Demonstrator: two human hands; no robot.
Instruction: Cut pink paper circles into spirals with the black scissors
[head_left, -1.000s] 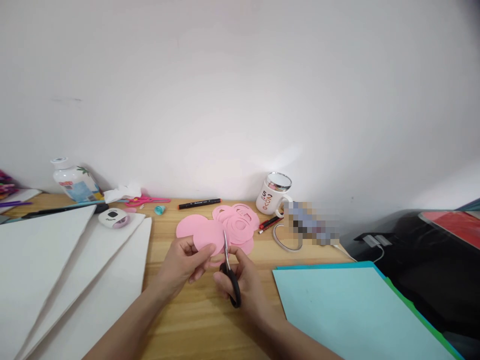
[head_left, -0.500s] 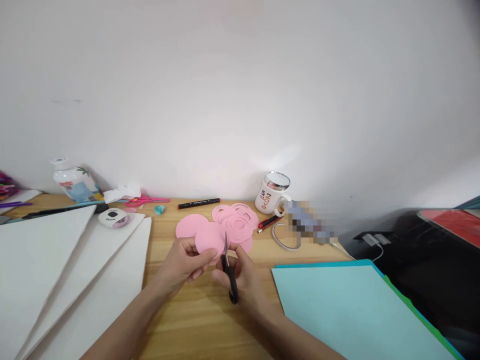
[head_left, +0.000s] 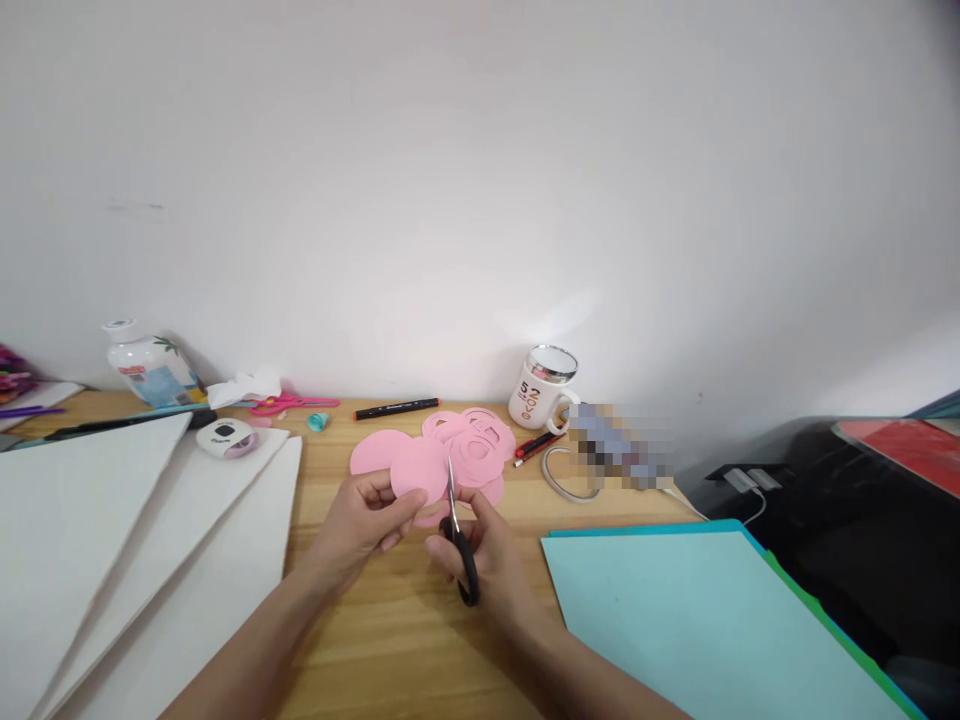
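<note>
Pink paper, shaped as a round disc [head_left: 417,468], is held in the head view at its lower left edge between the thumb and fingers of the left hand [head_left: 367,522]. Those fingers are closed on it, with the thumb laid over its near face. Black-handled scissors [head_left: 455,528] are gripped by the right hand [head_left: 484,560], whose fingers are curled around the handles; how they are threaded through the loops cannot be told. From the right hand, the disc lies forward and to the left; it is nearer to the left hand. No long axis is given by its round outline, so the line is set by the scissors: their length is pointed away from the body, tip leaned slightly left, with the blades along the disc's right edge. Whether that edge is caught between the blades cannot be made out. Beyond, pink circles [head_left: 480,460] are spread on the worktop [head_left: 397,640].
</note>
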